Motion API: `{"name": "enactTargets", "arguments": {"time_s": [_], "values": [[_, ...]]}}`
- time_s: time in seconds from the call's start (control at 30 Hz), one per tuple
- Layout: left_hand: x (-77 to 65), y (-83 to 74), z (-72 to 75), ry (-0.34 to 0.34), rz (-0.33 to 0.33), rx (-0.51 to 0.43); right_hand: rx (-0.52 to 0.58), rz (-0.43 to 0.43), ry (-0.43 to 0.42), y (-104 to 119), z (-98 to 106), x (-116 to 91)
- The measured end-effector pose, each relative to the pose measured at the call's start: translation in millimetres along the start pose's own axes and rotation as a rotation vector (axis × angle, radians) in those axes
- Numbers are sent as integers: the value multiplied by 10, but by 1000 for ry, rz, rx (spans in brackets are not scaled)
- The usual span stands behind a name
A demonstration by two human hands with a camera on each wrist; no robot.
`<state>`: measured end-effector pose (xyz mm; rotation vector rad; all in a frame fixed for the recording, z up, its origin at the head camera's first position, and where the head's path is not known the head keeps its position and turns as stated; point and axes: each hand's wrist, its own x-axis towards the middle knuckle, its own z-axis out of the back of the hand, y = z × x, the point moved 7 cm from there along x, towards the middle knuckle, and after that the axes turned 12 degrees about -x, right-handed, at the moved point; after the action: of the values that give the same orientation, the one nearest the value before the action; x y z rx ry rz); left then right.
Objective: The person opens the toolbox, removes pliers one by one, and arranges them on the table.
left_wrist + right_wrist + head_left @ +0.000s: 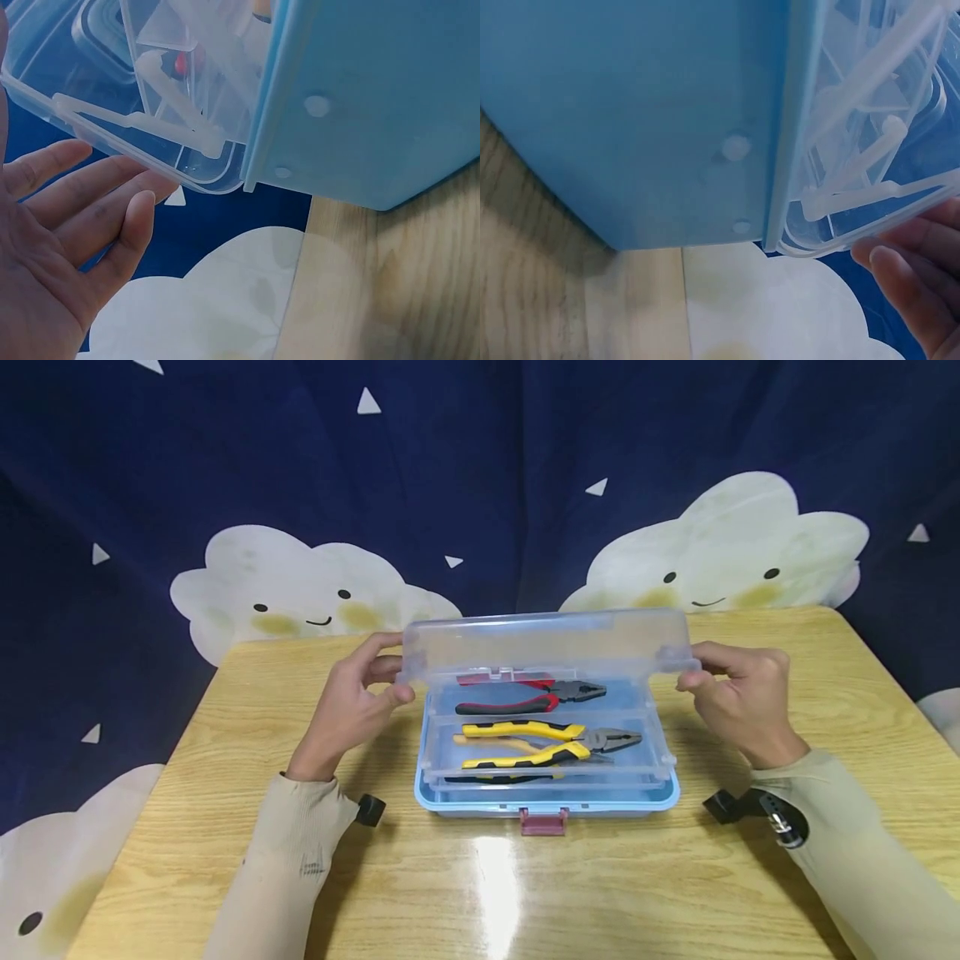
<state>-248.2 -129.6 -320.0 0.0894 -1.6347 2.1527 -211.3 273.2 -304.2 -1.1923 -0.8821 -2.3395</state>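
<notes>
A light blue toolbox [442, 806] stands on the table, its clear lid [547, 639] raised and the trays inside spread in steps. Red-and-black pliers [573, 691] lie in the back tray, and yellow-and-black pliers [525, 729] in the one before it. Beneath them, more yellow and black handles show through the plastic. At the lid's left end, my left hand [352, 702] has its fingertips against the rim, thumb apart from it. My right hand [738, 697] touches the lid's right end with its fingertips; fingers and thumb are extended in the right wrist view.
A dark pink latch [543, 822] hangs on the box front. White hinge arms [135, 124] join lid and trays at each end. Behind the wooden table [600, 885] hangs a dark blue curtain [480, 485] with cloud prints. Both wrists carry small black cameras [371, 810].
</notes>
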Motion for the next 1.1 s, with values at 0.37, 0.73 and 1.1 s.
{"name": "enactTargets", "arguments": {"time_s": [0.37, 0.73, 1.1], "values": [[206, 28, 60, -62, 38, 49, 59, -173, 137, -134, -140, 168], [384, 15, 90, -92, 126, 116, 46, -295, 201, -214, -288, 375], [551, 29, 84, -115, 220, 129, -12, -477, 320, -408, -402, 465]]}}
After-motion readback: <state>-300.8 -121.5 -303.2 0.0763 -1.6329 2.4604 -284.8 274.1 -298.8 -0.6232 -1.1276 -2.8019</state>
